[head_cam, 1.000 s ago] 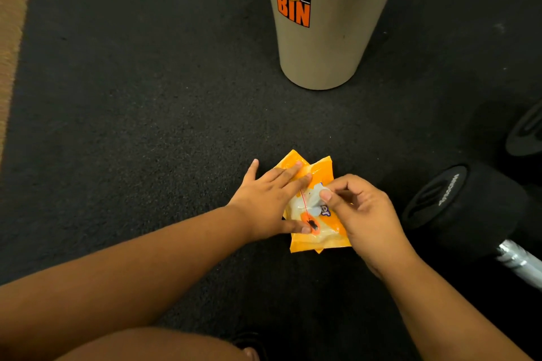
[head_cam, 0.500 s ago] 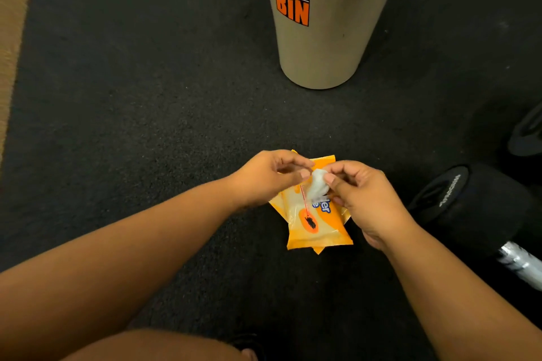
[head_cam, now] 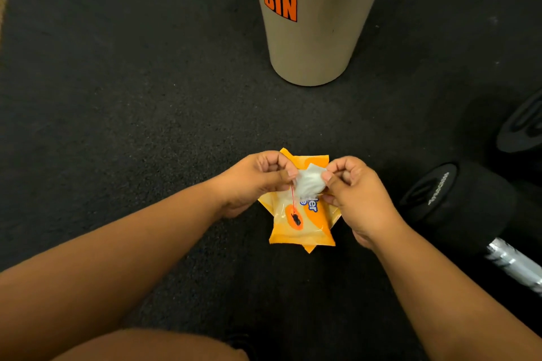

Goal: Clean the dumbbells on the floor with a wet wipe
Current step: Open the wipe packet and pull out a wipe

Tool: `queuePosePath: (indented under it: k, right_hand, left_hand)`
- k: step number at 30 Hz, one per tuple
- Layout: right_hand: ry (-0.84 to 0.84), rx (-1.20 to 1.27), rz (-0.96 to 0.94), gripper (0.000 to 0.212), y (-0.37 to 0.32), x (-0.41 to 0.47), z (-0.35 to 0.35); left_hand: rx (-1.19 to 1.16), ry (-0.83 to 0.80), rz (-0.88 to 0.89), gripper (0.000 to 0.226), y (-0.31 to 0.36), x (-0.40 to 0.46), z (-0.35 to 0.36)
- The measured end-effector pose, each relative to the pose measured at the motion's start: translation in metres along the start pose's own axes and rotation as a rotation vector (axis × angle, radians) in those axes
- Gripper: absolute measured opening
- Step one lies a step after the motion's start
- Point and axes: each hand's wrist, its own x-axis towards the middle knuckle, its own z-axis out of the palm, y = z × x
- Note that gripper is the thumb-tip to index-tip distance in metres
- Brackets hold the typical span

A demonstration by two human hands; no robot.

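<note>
Both hands pinch one white wet wipe between them: left hand on its left edge, right hand on its right, just above the orange wipe packet on the dark floor. Black dumbbell lies near, right of the packet; beige dust bin stands beyond.

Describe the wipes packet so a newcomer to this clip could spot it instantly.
Start at the beige dust bin standing on the dark floor. Directly nearer the camera, between both hands, lies the wipes packet. It is the only bright orange, flat item there, unlike the black dumbbell to its right.
</note>
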Motion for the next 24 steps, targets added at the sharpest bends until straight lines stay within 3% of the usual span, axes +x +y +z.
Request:
queuePosePath:
  k: [6,9,13,16,21,24]
  right_hand:
    - [0.014,-0.022,-0.037,0.025,-0.001,-0.001,0.002]
    - [0.014,-0.099,-0.082,0.022,-0.003,-0.003,0.002]
    - [-0.148,-0.315,-0.239,0.03,-0.016,-0.009,0.001]
    - [-0.12,-0.434,-0.304,0.013,-0.021,-0.012,0.001]
    - [-0.14,-0.377,-0.276,0.014,-0.019,-0.016,-0.009]
    - [-0.166,-0.381,-0.263,0.015,-0.019,-0.018,-0.013]
  left_hand:
    - [-0.248,0.073,-0.087,0.012,-0.003,-0.001,0.007]
    - [-0.179,0.125,-0.103,0.008,-0.005,0.0,0.01]
    - [-0.071,0.132,-0.054,0.005,-0.001,-0.001,0.01]
    - [-0.069,0.155,-0.086,0.003,-0.001,-0.001,0.008]
    - [-0.055,0.476,-0.218,0.009,-0.007,0.01,0.001]
    - [0.148,0.519,-0.155,0.003,-0.008,0.009,-0.001]
